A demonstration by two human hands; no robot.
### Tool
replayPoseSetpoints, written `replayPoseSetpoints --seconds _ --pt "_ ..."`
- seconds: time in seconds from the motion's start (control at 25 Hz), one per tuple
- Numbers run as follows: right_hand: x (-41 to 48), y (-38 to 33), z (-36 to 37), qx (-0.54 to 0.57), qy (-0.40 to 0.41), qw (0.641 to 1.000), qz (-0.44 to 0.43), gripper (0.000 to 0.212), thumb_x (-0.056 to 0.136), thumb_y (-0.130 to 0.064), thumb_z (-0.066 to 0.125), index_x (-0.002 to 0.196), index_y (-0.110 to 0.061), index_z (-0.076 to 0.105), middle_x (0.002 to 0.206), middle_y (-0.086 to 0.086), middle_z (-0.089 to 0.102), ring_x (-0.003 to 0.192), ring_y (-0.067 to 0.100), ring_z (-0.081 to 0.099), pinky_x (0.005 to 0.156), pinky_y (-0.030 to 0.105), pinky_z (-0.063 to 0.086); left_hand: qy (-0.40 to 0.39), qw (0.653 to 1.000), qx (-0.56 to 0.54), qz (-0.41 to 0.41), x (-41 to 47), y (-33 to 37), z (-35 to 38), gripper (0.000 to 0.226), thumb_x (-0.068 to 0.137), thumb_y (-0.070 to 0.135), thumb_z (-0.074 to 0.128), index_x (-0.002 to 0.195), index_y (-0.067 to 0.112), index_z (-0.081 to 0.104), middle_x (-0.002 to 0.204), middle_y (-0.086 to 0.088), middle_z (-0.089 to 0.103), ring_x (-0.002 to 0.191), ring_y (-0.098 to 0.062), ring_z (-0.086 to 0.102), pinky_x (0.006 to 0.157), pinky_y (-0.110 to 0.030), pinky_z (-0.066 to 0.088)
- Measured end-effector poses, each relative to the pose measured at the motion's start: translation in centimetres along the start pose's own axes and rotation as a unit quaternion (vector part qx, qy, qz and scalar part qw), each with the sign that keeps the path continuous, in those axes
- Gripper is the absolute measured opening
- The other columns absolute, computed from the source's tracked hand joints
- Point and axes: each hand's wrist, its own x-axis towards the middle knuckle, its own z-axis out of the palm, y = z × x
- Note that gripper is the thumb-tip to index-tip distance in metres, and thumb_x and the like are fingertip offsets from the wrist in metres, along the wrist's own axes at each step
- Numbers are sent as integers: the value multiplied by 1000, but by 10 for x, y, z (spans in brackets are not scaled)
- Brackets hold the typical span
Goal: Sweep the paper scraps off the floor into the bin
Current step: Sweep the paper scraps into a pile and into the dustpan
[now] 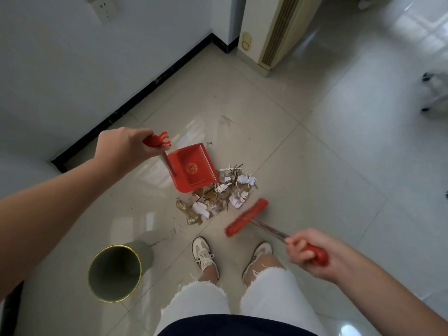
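A pile of white and brown paper scraps [219, 194] with thin dark twigs lies on the tiled floor in front of my feet. My left hand [122, 147] grips the red handle of a red dustpan [191, 168], whose open mouth rests at the pile's upper left edge. My right hand [308, 251] holds the red grip of a broom, and its red brush head [246, 218] sits on the floor just right of and below the scraps. A grey bin [115, 272] with a yellow rim stands open at the lower left.
A white wall with black skirting [135, 98] runs along the left. A cream standing air conditioner [274, 32] stands in the far corner. A chair base on castors [434, 93] sits at the right edge. My white shoes [204, 258] are just below the pile.
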Motion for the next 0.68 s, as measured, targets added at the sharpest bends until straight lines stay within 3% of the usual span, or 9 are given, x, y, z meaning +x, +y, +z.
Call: replayPoseSetpoints --seconds 0.12,0.2,0.28,0.4,0.56,0.6,0.68 --pt "-60 -31 -30 -70 -31 997 11 56 40 24 72 75 -8 42 56 6 39 29 7 38 18 13 22 25 999 3 -41 -6 9 -11 47 78 53 73 56 19 50 45 -1 42 43 -22 43 46 -17 21" --pt "-79 -54 -44 -185 1 983 -15 34 63 17 62 76 -8 42 56 8 40 29 6 35 21 10 22 35 996 8 -79 -16 17 -19 48 80 60 67 59 19 53 47 -1 46 44 -23 46 45 -19 27" --pt "-81 -78 -54 -340 76 936 -58 23 81 13 42 74 -9 42 55 9 39 31 9 32 28 8 22 38 993 7 -114 -35 31 -27 51 81 65 59 62 19 56 48 0 48 45 -21 48 43 -22 34" --pt "-69 -119 -60 -608 150 766 -144 17 81 5 37 76 -11 42 52 9 38 34 12 29 37 13 21 43 986 26 -161 -72 65 -40 50 81 63 63 63 17 55 48 1 46 42 -20 45 43 -20 30" --pt "-37 -174 -57 -812 190 504 -226 22 85 -2 35 101 -6 50 58 4 42 37 13 34 23 15 21 74 950 22 -301 -115 118 -54 50 79 60 66 60 16 52 48 -1 47 45 -24 47 44 -21 26" --pt "-33 -181 -55 -834 193 461 -235 23 85 -4 38 105 -7 50 61 4 42 41 14 36 23 15 24 82 935 13 -344 -128 133 -55 50 78 60 67 59 16 52 49 -1 47 47 -25 48 45 -23 29" --pt "-26 -192 -52 -855 194 420 -234 26 84 -7 44 109 -7 50 60 5 44 43 17 39 31 23 30 92 895 -17 -436 -150 163 -54 55 77 63 67 57 16 48 49 2 45 52 -26 50 49 -27 36"
